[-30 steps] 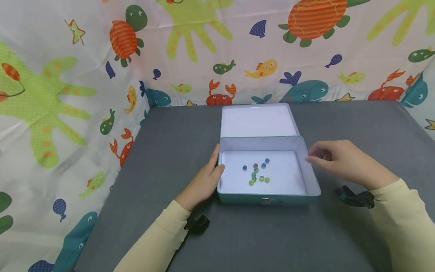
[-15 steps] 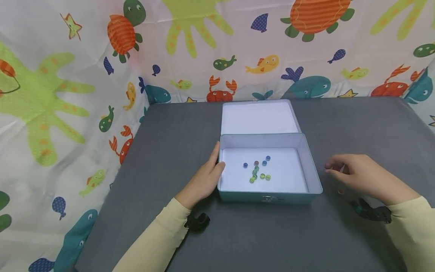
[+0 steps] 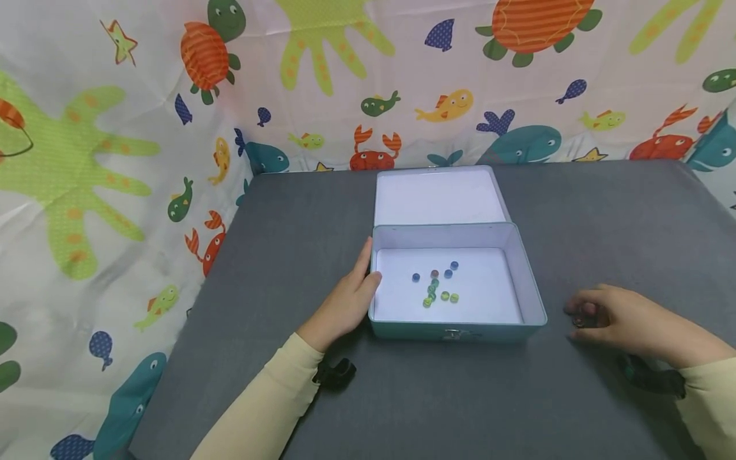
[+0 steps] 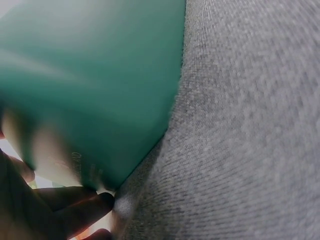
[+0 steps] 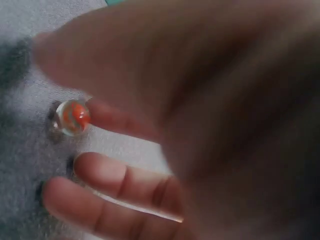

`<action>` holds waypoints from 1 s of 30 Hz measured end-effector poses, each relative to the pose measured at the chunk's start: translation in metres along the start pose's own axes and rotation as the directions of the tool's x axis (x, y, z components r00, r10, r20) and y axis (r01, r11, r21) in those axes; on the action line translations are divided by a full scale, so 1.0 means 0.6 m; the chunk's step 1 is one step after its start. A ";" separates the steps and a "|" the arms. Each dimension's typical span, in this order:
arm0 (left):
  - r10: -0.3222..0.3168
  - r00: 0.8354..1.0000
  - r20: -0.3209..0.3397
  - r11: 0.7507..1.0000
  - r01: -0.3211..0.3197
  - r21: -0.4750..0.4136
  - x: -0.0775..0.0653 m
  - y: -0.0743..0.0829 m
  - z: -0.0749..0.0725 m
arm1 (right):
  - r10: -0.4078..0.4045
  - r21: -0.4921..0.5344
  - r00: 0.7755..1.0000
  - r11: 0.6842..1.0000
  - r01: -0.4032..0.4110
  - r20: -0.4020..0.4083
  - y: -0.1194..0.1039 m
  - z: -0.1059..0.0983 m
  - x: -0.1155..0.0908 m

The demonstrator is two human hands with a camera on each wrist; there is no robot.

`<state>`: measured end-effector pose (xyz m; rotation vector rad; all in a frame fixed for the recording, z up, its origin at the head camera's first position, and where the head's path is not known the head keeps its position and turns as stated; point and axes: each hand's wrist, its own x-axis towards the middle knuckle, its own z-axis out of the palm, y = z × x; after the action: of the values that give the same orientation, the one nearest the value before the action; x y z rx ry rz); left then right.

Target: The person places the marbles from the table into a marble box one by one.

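Note:
A teal tin box (image 3: 489, 333) with a white inside stands on the table, its lid (image 3: 437, 197) laid back. Several small glass marbles (image 3: 432, 290), blue, green, yellow-green and one reddish, lie on its floor. My left hand (image 3: 345, 303) holds the box by its left side, thumb at the rim and fingers along the outer wall (image 4: 100, 90). To the right of the box, my right hand (image 3: 632, 322) is low over the table around a clear marble (image 5: 73, 117) with orange swirls. One fingertip is at the marble's edge; the thumb stands apart from it.
Grey cloth covers the table (image 3: 299, 243). A white curtain (image 3: 333, 38) with printed sea animals hangs behind and to the left. The box's right wall (image 3: 523, 275) stands between the right hand and the marbles inside.
My right hand has moved from the box's right rim rightward and down to the table, reaching the orange-swirled marble. The left hand keeps its hold on the box.

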<state>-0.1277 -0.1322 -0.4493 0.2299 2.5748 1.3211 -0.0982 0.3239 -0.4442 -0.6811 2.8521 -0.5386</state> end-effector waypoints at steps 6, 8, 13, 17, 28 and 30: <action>0.002 1.000 -0.005 1.000 -0.002 -0.003 0.003 0.001 -0.005 | -0.004 -0.006 1.000 1.000 0.004 0.005 0.001 -0.002 0.002; 0.006 1.000 -0.005 1.000 -0.006 -0.006 0.004 0.001 -0.006 | -0.007 -0.010 1.000 1.000 0.007 0.009 0.000 -0.005 0.004; 0.032 0.999 -0.014 0.999 -0.032 -0.011 0.004 0.001 -0.008 | 0.025 -0.002 0.999 1.000 -0.025 0.027 -0.003 -0.007 0.012; 0.051 0.999 -0.012 0.999 -0.051 -0.011 0.003 0.002 -0.009 | 0.051 0.014 0.998 0.999 -0.051 0.038 -0.004 -0.006 0.013; 0.040 0.999 0.003 0.999 -0.040 -0.010 0.000 -0.001 -0.006 | 0.063 -0.015 0.998 0.998 -0.063 -0.019 -0.014 -0.016 0.023; 0.038 0.999 0.001 0.999 -0.038 -0.011 -0.001 -0.002 -0.004 | 0.057 -0.028 0.998 0.998 -0.058 -0.036 -0.019 -0.023 0.028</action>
<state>-0.1280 -0.1352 -0.4489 0.2785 2.5731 1.3474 -0.1119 0.3108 -0.4283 -0.5973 2.9081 -0.5060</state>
